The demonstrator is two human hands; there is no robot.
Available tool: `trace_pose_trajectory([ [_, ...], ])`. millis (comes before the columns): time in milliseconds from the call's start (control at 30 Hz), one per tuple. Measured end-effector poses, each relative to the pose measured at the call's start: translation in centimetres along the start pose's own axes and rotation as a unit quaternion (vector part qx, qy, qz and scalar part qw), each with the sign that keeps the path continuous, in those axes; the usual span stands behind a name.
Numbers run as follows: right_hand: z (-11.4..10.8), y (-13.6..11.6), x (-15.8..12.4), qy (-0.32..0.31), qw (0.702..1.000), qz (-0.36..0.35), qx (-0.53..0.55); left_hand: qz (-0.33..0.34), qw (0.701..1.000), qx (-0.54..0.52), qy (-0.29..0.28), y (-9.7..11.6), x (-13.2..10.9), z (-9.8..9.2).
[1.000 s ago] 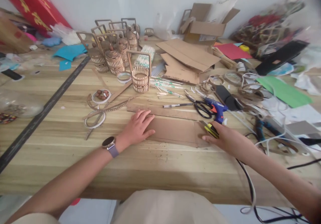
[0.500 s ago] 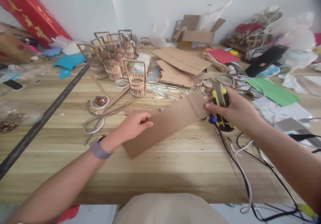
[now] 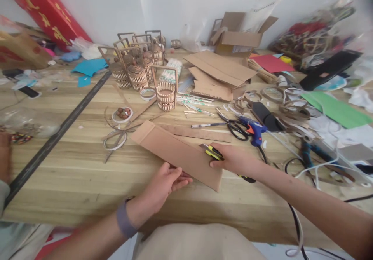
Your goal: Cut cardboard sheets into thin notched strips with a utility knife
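1. The cardboard strip (image 3: pixel 175 147) is flat, brown and rectangular, with a crease across its far-left end; the table (image 3: pixel 87 186) has pale wood grain.
2. The cutter (image 3: pixel 214 152) pairs yellow and black parts with a metal blade.
3. Beyond the strip lie a narrow brown strip (image 3: pixel 204 134), a pen (image 3: pixel 201 126), black-handled scissors (image 3: pixel 237 130) and a blue glue gun (image 3: pixel 256 131); farther back stands 1 open slatted basket (image 3: pixel 166 96) with a squared handle.
4. The strip slants between both hands: the left hand (image 3: pixel 171 180) is half-curled at its near edge, whether pinching I cannot tell; the right hand (image 3: pixel 230 158) grips the cutter over its right end.
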State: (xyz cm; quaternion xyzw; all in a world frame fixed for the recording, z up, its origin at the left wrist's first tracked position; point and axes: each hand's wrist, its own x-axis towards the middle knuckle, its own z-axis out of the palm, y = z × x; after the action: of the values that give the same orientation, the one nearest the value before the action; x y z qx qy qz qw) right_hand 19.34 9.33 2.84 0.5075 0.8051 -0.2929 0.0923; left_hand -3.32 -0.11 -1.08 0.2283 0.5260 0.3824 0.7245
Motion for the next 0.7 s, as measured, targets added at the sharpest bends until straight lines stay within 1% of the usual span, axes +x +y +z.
trace_pose_trajectory([
  [67, -0.1, 0.5, -0.1, -0.007, 1.000, -0.008, -0.002, -0.057, 0.996, 0.068, -0.033, 0.5, -0.4, -0.8],
  [100, -0.1, 0.7, -0.1, -0.010, 1.000, -0.015, -0.007, -0.083, 0.988, 0.113, -0.057, 0.9, -0.5, -1.3],
  [167, -0.2, 0.9, -0.3, -0.010, 0.999, -0.026, -0.031, -0.128, 0.963, 0.213, -0.110, 1.9, -0.8, -2.3],
  [200, -0.3, 0.8, -0.4, -0.006, 0.998, -0.026, -0.049, -0.139, 0.946, 0.260, -0.136, 2.5, -0.9, -2.7],
  [233, -0.3, 0.6, -0.5, -0.002, 0.997, -0.021, -0.069, -0.132, 0.933, 0.299, -0.150, 3.1, -1.0, -3.0],
  [267, -0.4, 0.2, -0.5, 0.001, 0.996, -0.012, -0.090, -0.109, 0.923, 0.337, -0.152, 3.8, -1.1, -3.1],
  [300, -0.5, -0.3, -0.5, 0.001, 0.994, -0.003, -0.111, -0.063, 0.914, 0.376, -0.137, 4.5, -1.0, -3.0],
  [333, -0.7, -0.9, -0.4, -0.003, 0.991, 0.004, -0.134, 0.002, 0.901, 0.420, -0.109, 5.1, -0.7, -2.9],
  [367, -0.8, -1.6, -0.2, -0.008, 0.988, 0.006, -0.155, 0.088, 0.875, 0.470, -0.068, 5.6, -0.2, -2.6],
  [400, -0.9, -2.4, 0.0, -0.014, 0.984, 0.005, -0.175, 0.183, 0.832, 0.523, -0.024, 6.0, 0.6, -2.3],
  [467, -1.0, -3.8, 0.6, -0.024, 0.979, -0.003, -0.201, 0.360, 0.723, 0.587, 0.051, 6.5, 2.7, -1.7],
  [500, -1.0, -4.3, 0.9, -0.026, 0.978, -0.008, -0.208, 0.415, 0.671, 0.611, 0.063, 6.6, 4.0, -1.5],
  [533, -1.0, -4.8, 1.3, -0.027, 0.977, -0.012, -0.212, 0.447, 0.627, 0.634, 0.076, 6.6, 5.3, -1.3],
  [567, -1.0, -5.1, 1.6, -0.028, 0.976, -0.017, -0.217, 0.452, 0.591, 0.663, 0.080, 6.5, 6.6, -1.2],
  [600, -0.9, -5.4, 1.9, -0.029, 0.974, -0.020, -0.223, 0.444, 0.565, 0.690, 0.085, 6.4, 7.8, -1.2],
  [633, -0.9, -5.5, 2.1, -0.031, 0.973, -0.023, -0.228, 0.428, 0.548, 0.714, 0.086, 6.3, 8.8, -1.2],
  [700, -0.7, -5.6, 2.4, -0.035, 0.971, -0.026, -0.237, 0.388, 0.531, 0.748, 0.090, 5.9, 10.3, -1.2],
])
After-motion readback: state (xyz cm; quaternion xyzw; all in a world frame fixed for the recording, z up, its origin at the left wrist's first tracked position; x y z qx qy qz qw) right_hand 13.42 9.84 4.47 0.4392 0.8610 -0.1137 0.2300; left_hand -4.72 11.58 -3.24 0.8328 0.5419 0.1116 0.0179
